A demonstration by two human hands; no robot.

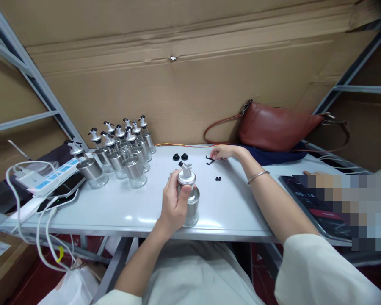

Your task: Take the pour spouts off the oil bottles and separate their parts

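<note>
My left hand (174,203) is wrapped round an oil bottle (192,207) near the table's front edge. The bottle stands upright, with a glass base, a steel sleeve and a silver pourer top (186,177) that has a small black tip. Farther back and to the right, the curled fingers of my right hand (222,152) pinch at small black angled pieces (210,160) on the table; my fingertips partly cover them. Two tiny black caps (218,179) lie in front of that hand. Behind the held bottle sit two round black stoppers (180,156).
Several similar bottles (135,171) stand at the left, by a power strip (55,176) and white cables. A brown bag (273,127) rests on dark blue cloth at the back right. A phone (314,207) lies at the right, beside a blurred-out area. Cardboard (184,93) walls the back.
</note>
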